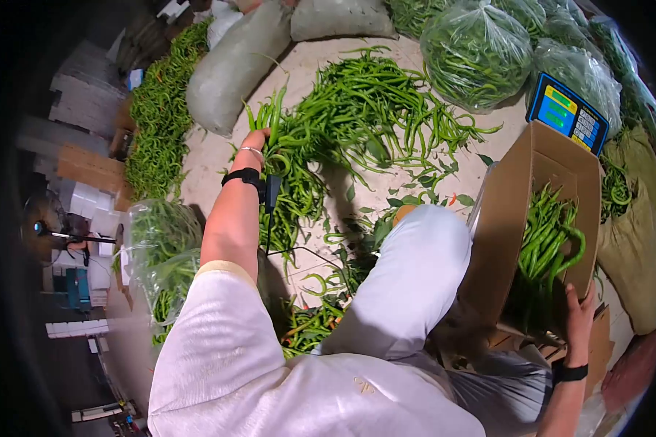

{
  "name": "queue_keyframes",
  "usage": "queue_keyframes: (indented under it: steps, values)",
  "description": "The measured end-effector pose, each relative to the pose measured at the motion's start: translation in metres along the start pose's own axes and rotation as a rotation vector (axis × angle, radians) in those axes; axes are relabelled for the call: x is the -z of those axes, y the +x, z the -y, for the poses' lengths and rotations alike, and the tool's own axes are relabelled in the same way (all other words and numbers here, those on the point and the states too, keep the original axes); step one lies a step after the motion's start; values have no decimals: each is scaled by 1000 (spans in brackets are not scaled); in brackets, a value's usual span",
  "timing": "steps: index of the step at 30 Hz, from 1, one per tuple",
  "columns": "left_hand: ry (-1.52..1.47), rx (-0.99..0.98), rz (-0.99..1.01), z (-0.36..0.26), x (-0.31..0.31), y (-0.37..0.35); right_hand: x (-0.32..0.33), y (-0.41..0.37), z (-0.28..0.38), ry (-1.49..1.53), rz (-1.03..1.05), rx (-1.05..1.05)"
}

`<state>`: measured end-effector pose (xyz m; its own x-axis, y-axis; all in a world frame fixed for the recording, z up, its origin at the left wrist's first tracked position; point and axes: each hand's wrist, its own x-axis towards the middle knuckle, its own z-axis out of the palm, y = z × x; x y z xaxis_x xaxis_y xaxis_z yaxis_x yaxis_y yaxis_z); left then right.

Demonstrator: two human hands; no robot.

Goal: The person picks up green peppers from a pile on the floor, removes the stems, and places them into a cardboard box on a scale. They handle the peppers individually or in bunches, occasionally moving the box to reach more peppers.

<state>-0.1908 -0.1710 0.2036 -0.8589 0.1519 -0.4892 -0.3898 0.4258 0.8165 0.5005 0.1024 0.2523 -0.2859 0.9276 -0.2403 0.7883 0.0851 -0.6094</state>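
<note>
My left hand (254,143) reaches out to the left end of a pile of long green chili peppers (364,98) on the floor. Its fingers are closed around a few green chili peppers (272,115), whose tips point away from me. At the right stands an open cardboard box (497,240) with more green peppers (550,237) inside. My right hand (580,319) is at the near right corner of this box, its fingers curled over the rim; part of the hand is hidden.
A weighing scale display (567,115) stands behind the box. Clear plastic bags of peppers (477,54) and stuffed sacks (237,69) line the far side. Another pepper heap (164,109) lies at left, near a bagged lot (164,237). Loose leaves (408,198) litter the floor. A thin cable (310,251) hangs from my left wrist.
</note>
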Motion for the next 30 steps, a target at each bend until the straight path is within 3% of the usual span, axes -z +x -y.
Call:
queue_keyframes:
  steps: [3, 8, 12, 15, 20, 27, 28, 30]
  values:
    - [0, -52, 56, -29, 33, -30, 5, -12, -8, 73, -41, 141]
    - [-86, -164, -33, -70, 68, -91, 39, -42, -1, 218, -72, 161]
    - [-140, -282, 19, -114, 77, -141, 70, -54, -12, 208, -242, 237]
    - [-320, -386, 253, -144, 80, -162, 79, -60, -31, 298, -351, 251]
    - [-425, -487, 431, -190, 45, -237, 90, -79, -27, 409, -386, 247]
    - [-512, -640, 963, -212, -27, -331, 98, -94, -28, 475, -494, 248]
    - [-514, -640, 993, -213, -38, -344, 99, -97, -26, 493, -506, 268]
    - [-464, -450, 1187, -216, -61, -363, 99, -103, -27, 495, -565, 240]
